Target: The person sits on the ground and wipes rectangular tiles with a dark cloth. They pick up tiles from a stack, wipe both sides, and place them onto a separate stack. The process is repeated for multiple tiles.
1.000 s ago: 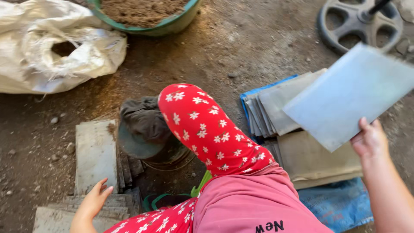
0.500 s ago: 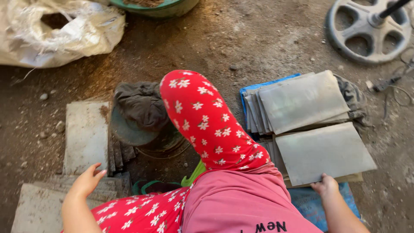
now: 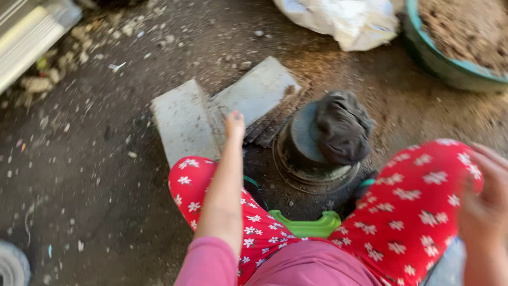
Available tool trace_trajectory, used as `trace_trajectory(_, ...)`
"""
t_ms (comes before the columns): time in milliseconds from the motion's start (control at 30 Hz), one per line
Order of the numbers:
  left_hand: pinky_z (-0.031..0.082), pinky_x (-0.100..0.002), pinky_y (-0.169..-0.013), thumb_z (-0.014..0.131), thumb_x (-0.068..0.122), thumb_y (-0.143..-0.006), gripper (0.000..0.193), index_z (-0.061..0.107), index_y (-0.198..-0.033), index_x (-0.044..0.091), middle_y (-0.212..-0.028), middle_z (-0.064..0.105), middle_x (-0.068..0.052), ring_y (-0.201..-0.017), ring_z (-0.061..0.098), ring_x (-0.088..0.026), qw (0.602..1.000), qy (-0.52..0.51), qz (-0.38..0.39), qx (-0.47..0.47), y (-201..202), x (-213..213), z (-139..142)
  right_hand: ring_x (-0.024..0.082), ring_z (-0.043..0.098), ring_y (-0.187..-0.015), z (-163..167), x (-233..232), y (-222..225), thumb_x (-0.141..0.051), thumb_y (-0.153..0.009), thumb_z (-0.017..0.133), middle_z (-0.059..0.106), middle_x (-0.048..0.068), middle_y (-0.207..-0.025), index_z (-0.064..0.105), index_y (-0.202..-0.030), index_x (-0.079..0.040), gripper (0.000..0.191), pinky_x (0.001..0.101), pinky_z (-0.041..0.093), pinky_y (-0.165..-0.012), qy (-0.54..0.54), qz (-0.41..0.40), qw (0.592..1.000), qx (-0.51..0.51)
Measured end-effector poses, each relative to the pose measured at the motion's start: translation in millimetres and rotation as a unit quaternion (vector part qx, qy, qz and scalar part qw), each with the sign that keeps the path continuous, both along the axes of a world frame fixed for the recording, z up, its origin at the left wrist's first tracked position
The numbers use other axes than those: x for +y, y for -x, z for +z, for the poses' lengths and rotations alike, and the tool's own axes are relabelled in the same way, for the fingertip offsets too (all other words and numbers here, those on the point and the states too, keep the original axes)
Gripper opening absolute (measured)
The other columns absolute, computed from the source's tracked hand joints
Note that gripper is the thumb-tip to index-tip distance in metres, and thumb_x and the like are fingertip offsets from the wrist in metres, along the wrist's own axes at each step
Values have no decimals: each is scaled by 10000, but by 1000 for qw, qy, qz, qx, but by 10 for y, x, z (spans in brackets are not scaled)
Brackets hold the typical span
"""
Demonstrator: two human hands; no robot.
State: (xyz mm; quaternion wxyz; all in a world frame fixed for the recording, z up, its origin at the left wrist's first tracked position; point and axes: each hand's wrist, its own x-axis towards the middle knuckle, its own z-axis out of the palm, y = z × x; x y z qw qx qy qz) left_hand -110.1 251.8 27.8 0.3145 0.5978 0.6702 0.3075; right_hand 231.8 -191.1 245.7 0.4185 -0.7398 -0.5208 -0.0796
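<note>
Slabs (image 3: 211, 114) flat on dirt floor (image 3: 84, 175), side by side, just left of round mould (image 3: 307, 153) topped with dark cloth (image 3: 343, 127). Left hand (image 3: 234, 124) open, fingertips touching slabs. Right hand (image 3: 487, 201) blurred by knee (image 3: 423, 185), apparently open, holding nothing.

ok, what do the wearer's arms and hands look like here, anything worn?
Both hands are bare, no gloves. The left hand ends a bare forearm, with a pink sleeve covering the upper arm. The right hand is blurred at the frame edge; no sleeve, ring or watch can be made out.
</note>
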Motion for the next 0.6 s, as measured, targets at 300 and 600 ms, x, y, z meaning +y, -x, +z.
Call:
trace_trajectory(300,406,-497,-1069,673,312,-938,569,510,-1434,86,-1510,459,-150,-1355,456,-368,972,222,14,72,-124,-379,-543,573,458,-1295,-1428,2681,674,-564,-819,676,466,242,-1559,664,-1376,-253,638,818,334,-871,311,-23,938,-149)
trace_trajectory(600,467,-426,-1058,696,332,-960,568,550,-1417,28,-1401,616,-198,-1286,589,-351,941,205,227,-146,-555,213,-1141,367,539,-1374,-1887,2610,637,-396,-930,668,560,79,-1594,716,-1355,-296,440,538,368,-1138,223,-21,957,-184)
